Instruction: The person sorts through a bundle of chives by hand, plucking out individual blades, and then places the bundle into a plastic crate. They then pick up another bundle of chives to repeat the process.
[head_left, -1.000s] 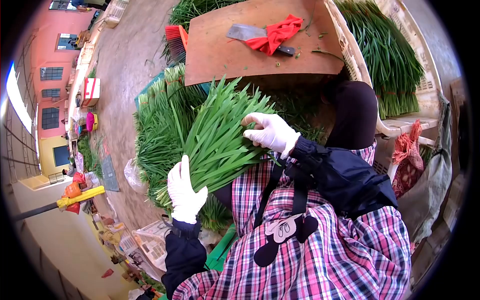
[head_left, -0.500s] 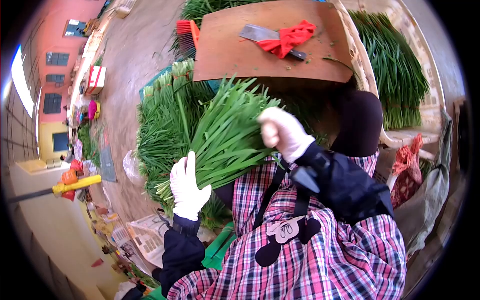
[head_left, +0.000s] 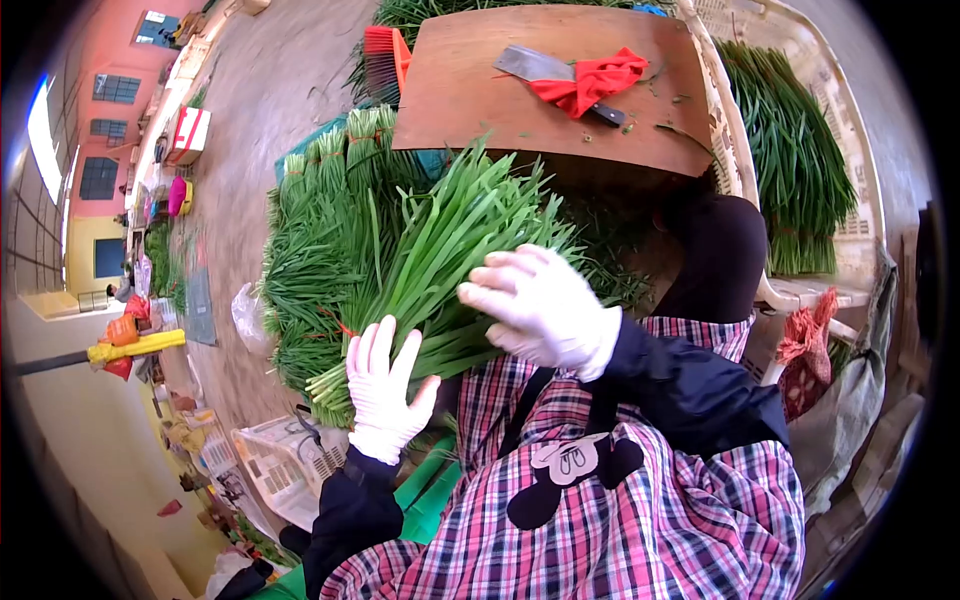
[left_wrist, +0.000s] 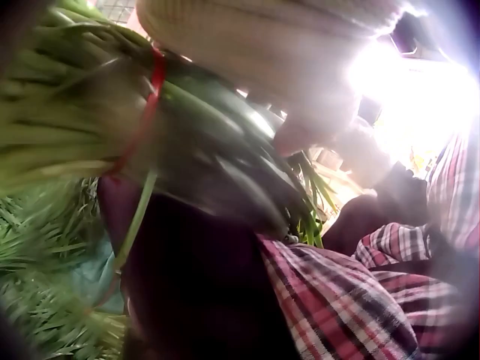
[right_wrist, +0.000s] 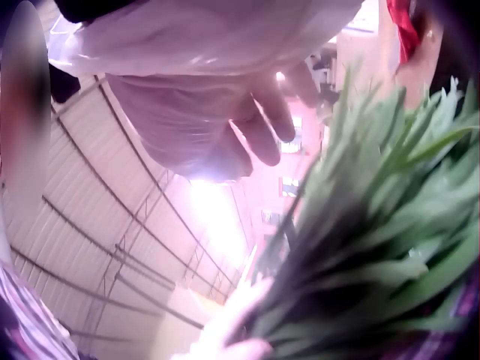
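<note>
A bunch of garlic chives (head_left: 450, 250) lies across my lap, its pale cut ends toward my left hand and its green tips pointing away. A red band (left_wrist: 152, 101) circles it in the left wrist view. My left hand (head_left: 388, 395), in a white glove, lies at the cut-end side with fingers extended and thumb spread. Over the near edge of the leaves is my gloved right hand (head_left: 540, 310), its fingers stretched out and apart. In the right wrist view these fingers (right_wrist: 266, 131) show beside the leaves (right_wrist: 382, 217), gripping nothing.
Tied chive bunches (head_left: 325, 240) are piled beyond the held one. A brown board (head_left: 470, 80) ahead bears a cleaver (head_left: 530, 62) and a red cloth (head_left: 590, 85). At right stands a cream crate (head_left: 745, 165) with more chives (head_left: 790, 150). A red brush (head_left: 380, 60) stands by the board.
My right hand was at the leaves with bent fingers, lifted as a loose fist, and now spreads flat nearer to me. The left hand's fingers have spread. A red band now shows near it.
</note>
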